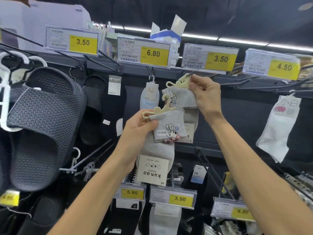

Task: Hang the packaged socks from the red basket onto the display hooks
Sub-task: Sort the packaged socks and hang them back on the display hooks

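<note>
A person's right hand [205, 94] pinches the cream hanger [179, 82] of a grey sock pair [181, 96] between curled fingers and thumb. The hanger's top is raised to the tip of a dark display hook [191, 74] just above the fingertips; whether it sits on the hook cannot be told. Lower and to the left of those fingers, the left hand [140, 126] grips a second grey pair [169, 128] just under a second hanger [158, 111], thumb curled across the cuff. More grey sock and an upside-down kunao card [152, 170] hang below the palm. A 3.50 price tag [210, 57] sits above the right hand. A pale blue sock pack [149, 97] hangs just above the left thumb, with black slippers [45, 126] farther left.
</note>
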`<state>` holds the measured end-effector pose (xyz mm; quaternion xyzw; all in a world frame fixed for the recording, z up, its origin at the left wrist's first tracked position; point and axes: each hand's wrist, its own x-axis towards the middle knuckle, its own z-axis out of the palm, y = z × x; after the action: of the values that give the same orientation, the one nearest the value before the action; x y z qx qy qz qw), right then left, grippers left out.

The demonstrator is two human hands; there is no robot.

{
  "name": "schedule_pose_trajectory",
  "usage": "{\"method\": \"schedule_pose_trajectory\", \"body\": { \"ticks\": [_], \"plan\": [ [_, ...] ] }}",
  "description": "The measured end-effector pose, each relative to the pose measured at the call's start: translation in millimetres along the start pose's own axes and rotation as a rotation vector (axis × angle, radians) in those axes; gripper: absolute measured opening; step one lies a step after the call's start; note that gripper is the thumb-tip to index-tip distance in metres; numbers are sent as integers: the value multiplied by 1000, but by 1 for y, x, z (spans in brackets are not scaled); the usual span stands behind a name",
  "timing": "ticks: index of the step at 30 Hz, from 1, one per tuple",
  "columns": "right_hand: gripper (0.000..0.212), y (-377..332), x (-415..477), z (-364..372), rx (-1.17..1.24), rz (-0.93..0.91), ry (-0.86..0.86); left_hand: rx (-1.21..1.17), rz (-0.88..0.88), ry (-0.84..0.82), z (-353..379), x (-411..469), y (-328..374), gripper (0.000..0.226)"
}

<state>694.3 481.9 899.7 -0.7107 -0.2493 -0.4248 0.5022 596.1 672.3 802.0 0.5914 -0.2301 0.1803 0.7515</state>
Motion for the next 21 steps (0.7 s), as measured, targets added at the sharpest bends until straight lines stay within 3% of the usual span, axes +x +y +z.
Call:
{"method": "schedule_pose_trajectory", "body": {
  "ticks": [3,6,9,13,16,21],
  "plan": [
    [32,-15,-32,-8,-278,-185,42,5,14,1,0,-4,-1,30],
    [30,-31,-78,-12,-169,-315,-41,-2,58,0,1,-5,1,31],
    [36,-44,-102,-10,-8,-151,-247,0,100,-19,9,-5,2,23],
    [37,-44,-93,-16,64,-38,-253,64,99,-36,16,-12,-1,17],
    [33,-39,-75,-24,104,71,-105,340,98,-63,11,-25,-14,25],
    [36,-30,-33,-28,43,128,101,1112,165,-122,6,-48,-41,28]
  ]
}}
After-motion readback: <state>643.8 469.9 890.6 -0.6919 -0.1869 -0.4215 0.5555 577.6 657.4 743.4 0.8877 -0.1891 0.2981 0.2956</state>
